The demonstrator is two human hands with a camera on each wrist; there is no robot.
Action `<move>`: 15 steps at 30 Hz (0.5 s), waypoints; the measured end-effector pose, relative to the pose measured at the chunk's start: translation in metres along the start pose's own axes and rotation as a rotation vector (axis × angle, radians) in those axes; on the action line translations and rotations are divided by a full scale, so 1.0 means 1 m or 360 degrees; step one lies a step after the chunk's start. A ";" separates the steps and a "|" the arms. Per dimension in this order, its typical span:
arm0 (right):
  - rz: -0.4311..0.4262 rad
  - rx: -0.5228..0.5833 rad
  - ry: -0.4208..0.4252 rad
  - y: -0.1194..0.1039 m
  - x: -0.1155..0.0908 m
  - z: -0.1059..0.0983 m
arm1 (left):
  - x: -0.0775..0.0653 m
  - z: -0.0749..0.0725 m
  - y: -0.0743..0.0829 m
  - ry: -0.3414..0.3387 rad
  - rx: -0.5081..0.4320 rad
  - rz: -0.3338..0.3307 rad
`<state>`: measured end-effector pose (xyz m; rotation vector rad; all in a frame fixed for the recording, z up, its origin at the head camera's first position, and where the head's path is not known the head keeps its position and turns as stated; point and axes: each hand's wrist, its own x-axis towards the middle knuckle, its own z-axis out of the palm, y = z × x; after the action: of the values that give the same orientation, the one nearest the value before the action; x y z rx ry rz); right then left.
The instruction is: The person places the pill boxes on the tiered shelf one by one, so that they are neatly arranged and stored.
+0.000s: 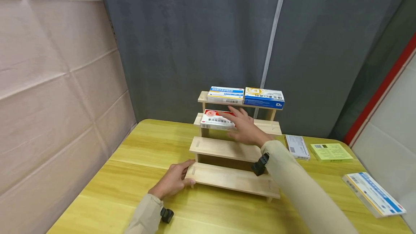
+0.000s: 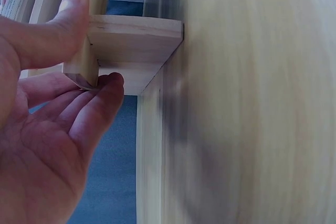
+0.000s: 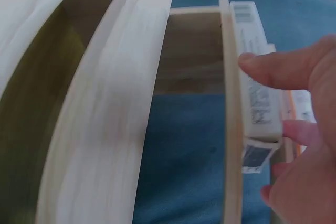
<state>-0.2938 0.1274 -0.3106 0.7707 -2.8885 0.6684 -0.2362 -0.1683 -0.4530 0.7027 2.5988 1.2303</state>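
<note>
- The left hand (image 1: pixel 173 179) grips the left end of the wooden stand's (image 1: pixel 227 179) lowest, nearest step, thumb above and fingers curled beneath, probably steadying it.
- The red-and-white box (image 1: pixel 214 119) lies on the left part of the second step from the top, looking all but placed. Its printed face is up, and its long axis runs left to right along the step.
- Just far of it on the top step, the yellow-and-blue-striped box (image 1: pixel 225 95) seems done, lying flat, long axis also left to right.
- The right hand (image 1: pixel 245 127) is spread loosely at the red-and-white box, thumb at the near side, fingers reaching over; whether it bears any weight I cannot tell.
- The vitamin D box (image 1: pixel 264 98), right on the top step, also seems done and runs left to right.
- Three boxes on the table (image 1: pixel 156 136) look left to do: the pale box (image 1: pixel 297 147), long axis near to far; the yellow-green box (image 1: pixel 331 152), left to right; the blue-and-white box (image 1: pixel 373 194), slanting from far left to near right.
</note>
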 end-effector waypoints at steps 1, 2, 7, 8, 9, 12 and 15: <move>0.0029 0.0018 -0.0004 -0.002 -0.004 -0.001 | 0.000 0.000 0.000 -0.0001 -0.0001 0.0000; 0.0044 0.0019 0.0000 -0.004 -0.008 -0.002 | 0.000 0.000 0.000 -0.0001 -0.0002 0.0004; 0.0008 -0.0027 0.0046 -0.004 -0.035 -0.009 | 0.000 0.000 0.000 0.0005 0.0000 0.0015; -0.0010 -0.0042 0.0061 -0.003 -0.042 -0.011 | 0.000 0.001 0.000 0.0005 0.0002 0.0017; -0.0017 -0.0050 0.0073 -0.001 -0.049 -0.012 | 0.001 0.001 0.000 0.0003 0.0002 0.0019; -0.0024 -0.0080 0.0154 0.005 -0.069 -0.017 | 0.002 0.002 -0.001 0.0002 0.0004 0.0022; -0.0046 -0.0121 0.0342 0.012 -0.090 -0.018 | 0.001 0.002 0.000 -0.0002 -0.0007 0.0023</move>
<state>-0.2224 0.1857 -0.3157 0.6840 -2.6863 0.5947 -0.2361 -0.1670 -0.4541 0.7221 2.5937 1.2394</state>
